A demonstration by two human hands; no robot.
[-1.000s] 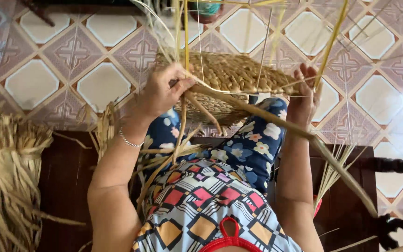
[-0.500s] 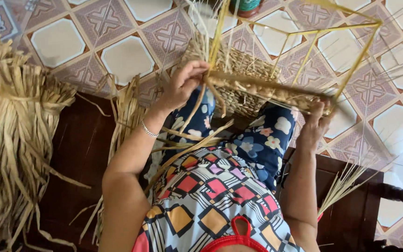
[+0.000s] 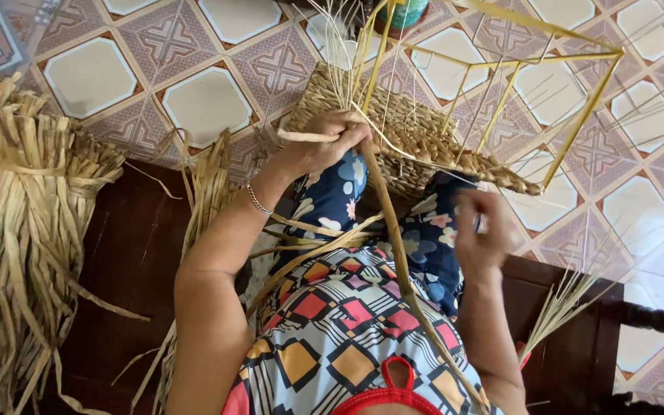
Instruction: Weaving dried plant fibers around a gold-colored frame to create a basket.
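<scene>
Now, left hand (image 3: 324, 142): we grip a long reed strand (image 3: 393, 246) at the basket (image 3: 416, 142) edge.
Right hand (image 3: 479, 234): blurred; grip unclear.
Basket: on our knees, under its yellow frame (image 3: 578, 131).
Risk: strand may kink if pulled sharply.

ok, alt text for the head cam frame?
Seen from above, a seated person's left hand grips a long straw strand against a half-woven basket on a yellow wire frame. The right hand, blurred, hovers beside the basket. Bundles of dried straw lie to the left, above a patterned tile floor.
</scene>
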